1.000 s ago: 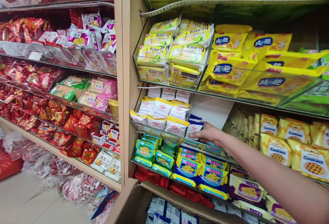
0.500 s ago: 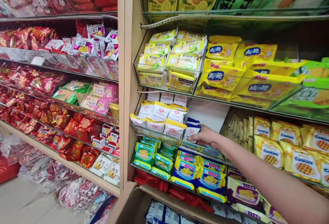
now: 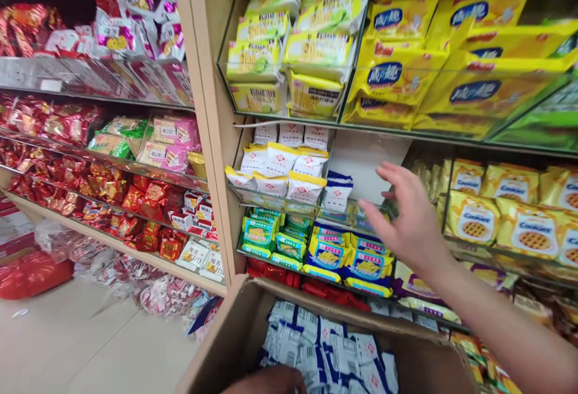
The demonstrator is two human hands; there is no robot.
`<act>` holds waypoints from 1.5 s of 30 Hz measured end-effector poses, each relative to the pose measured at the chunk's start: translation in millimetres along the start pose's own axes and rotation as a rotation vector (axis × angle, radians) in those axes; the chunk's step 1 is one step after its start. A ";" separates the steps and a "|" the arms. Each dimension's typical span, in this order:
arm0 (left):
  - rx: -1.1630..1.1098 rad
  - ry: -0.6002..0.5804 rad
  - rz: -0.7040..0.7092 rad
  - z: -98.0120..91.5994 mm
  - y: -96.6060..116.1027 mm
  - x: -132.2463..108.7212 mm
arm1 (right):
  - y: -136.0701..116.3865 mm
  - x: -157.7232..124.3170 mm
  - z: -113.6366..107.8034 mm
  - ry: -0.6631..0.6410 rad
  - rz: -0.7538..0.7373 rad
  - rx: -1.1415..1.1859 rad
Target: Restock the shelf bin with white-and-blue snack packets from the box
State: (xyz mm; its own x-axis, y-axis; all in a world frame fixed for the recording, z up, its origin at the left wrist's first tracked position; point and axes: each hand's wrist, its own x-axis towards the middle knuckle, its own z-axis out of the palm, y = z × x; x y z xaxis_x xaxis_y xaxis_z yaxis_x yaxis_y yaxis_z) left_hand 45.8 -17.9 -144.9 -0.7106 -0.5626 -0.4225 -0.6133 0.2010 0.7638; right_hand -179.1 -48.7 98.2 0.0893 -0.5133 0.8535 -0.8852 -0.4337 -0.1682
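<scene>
My right hand (image 3: 406, 219) hovers with fingers apart and holds nothing, in front of a shelf compartment with a white back panel. Left of it, white-and-blue snack packets (image 3: 337, 192) stand in that compartment. At the bottom edge, my left hand (image 3: 271, 380) shows only in part. It is inside an open cardboard box (image 3: 428, 352), at the near side of a pile of white-and-blue packets (image 3: 345, 355). Its fingers are blurred and mostly out of view, so what it holds cannot be made out.
White-and-yellow packets (image 3: 280, 162) fill the neighbouring compartment. Glass fronts edge the shelves, with yellow biscuit packs (image 3: 388, 75) above and cookie packs (image 3: 537, 231) at right. A wooden upright (image 3: 203, 105) divides the shelving. Plastic bags (image 3: 167, 291) lie on the floor at left.
My right hand has let go of the white-and-blue packet on the shelf and drawn back to the right, opening. The view has tilted down; the box shows more and my left hand has appeared.
</scene>
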 end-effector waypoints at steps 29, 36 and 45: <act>-0.153 0.177 0.443 20.9 59.4 -9.1 | -45.1 -239.7 26.5 -0.713 1.320 0.885; -0.982 0.142 0.302 7.6 62.7 -3.8 | -47.4 -229.0 24.0 -0.500 1.411 0.890; -1.374 0.045 0.223 3.0 78.8 -11.4 | -52.1 -240.5 20.8 -0.267 1.352 1.040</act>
State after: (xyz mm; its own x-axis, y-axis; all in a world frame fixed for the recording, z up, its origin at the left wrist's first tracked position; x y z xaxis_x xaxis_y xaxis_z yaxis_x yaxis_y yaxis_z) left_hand 4.6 6.8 -81.4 -0.7200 -0.6535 -0.2337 0.3551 -0.6362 0.6850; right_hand -144.9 82.0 -108.5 -0.2476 -0.9409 -0.2310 0.2417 0.1708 -0.9552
